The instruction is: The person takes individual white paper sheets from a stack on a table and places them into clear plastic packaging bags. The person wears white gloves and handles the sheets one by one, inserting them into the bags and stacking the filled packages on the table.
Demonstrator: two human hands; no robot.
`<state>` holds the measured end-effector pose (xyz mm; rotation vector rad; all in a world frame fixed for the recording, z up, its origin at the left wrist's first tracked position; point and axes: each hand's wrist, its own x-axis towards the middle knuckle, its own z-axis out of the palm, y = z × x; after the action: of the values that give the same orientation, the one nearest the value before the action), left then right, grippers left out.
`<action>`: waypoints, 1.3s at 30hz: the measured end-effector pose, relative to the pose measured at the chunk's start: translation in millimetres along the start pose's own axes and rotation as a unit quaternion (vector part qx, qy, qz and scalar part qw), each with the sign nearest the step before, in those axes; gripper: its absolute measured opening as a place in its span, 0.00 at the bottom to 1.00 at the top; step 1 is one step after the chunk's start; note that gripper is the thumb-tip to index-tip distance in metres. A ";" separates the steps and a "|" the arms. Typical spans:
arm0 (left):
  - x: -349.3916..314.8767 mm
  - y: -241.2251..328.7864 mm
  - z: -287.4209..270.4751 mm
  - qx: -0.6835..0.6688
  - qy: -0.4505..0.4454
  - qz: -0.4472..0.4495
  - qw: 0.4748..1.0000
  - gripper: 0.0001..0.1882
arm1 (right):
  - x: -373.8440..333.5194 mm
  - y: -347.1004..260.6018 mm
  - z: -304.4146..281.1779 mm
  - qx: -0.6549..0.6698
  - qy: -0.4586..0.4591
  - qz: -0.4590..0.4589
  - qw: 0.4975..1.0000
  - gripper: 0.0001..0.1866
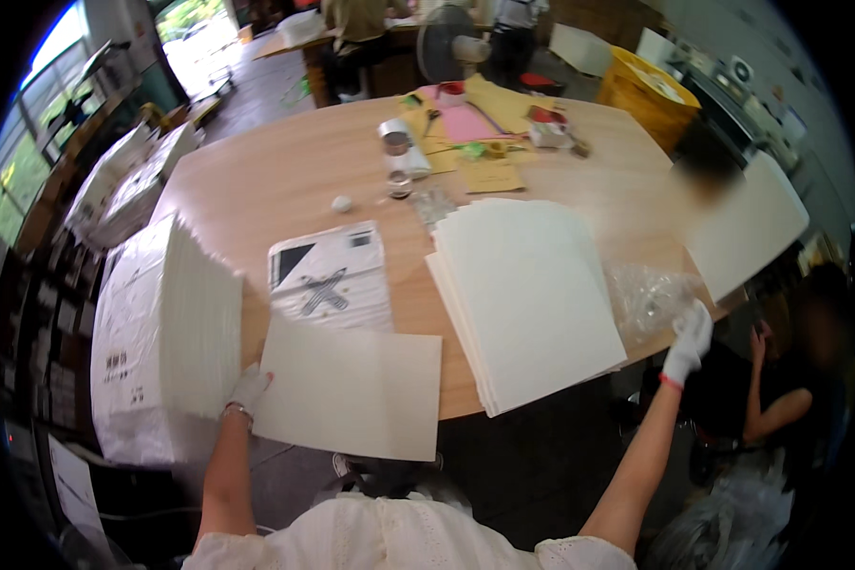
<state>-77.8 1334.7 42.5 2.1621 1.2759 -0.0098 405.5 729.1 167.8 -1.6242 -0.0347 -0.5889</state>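
Note:
My left hand, in a white glove, grips the left edge of a cream-white sheet of board. The sheet lies partly on the table and juts over its near edge. My right hand, also gloved, is at the table's right edge, its fingers drawn together on a crumpled clear plastic bag; the exact grip is blurred. Between the hands stands an uneven stack of white sheets. A flat white printed package lies just beyond the held sheet, partly covered by it.
A tall plastic-wrapped stack stands at the left. Tape rolls, yellow and pink papers and small tools lie across the wooden table. Another person sits at the right near a white panel. A fan stands behind.

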 end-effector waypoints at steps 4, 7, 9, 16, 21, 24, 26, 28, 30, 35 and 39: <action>-9.3 -28.3 13.5 -0.122 0.024 0.006 0.992 0.17 | -158.8 -120.0 7.8 0.034 -0.180 -0.186 0.965 0.11; -64.0 31.4 -1.1 -0.248 0.095 -0.018 0.964 0.11 | -266.4 -124.2 36.7 -0.069 -0.385 -0.245 0.887 0.05; -90.5 28.2 -8.3 -0.216 0.108 0.062 0.968 0.10 | -321.7 -115.2 76.7 -0.070 -0.419 -0.190 0.885 0.20; -173.0 86.3 -86.2 -0.011 0.084 0.462 0.883 0.09 | -312.9 -133.4 136.2 -0.145 -0.547 -0.273 0.778 0.36; -175.3 89.4 -92.8 -0.119 -0.016 0.534 0.837 0.07 | -322.2 -135.1 62.2 -0.122 -0.659 -0.238 0.703 0.15; -147.0 61.4 -60.3 -0.435 -0.233 0.263 0.829 0.05 | -331.6 -166.8 15.4 -0.237 -0.633 -0.156 0.720 0.16; -105.1 62.1 -14.2 -0.403 -0.085 0.161 0.897 0.06 | -334.2 -188.0 -7.6 -0.333 -0.610 -0.102 0.711 0.17; -69.8 76.0 27.1 -0.227 -0.010 0.229 0.947 0.06 | -336.7 -196.5 -30.2 -0.404 -0.575 -0.039 0.710 0.15; -49.9 78.3 68.9 -0.070 0.006 0.278 0.958 0.06 | -344.7 -199.6 -49.3 -0.416 -0.512 -0.017 0.751 0.09; -28.7 72.4 92.3 0.016 0.000 0.316 0.949 0.07 | -354.9 -210.3 -72.7 -0.482 -0.446 0.058 0.751 0.10; -15.5 70.2 86.9 -0.007 -0.089 0.265 0.960 0.09 | -365.8 -193.9 -81.1 -0.491 -0.443 0.065 0.748 0.14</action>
<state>-4.9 1254.0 12.4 2.3628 0.5691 0.0239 -8.8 798.6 205.3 -2.7911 -0.3611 0.4533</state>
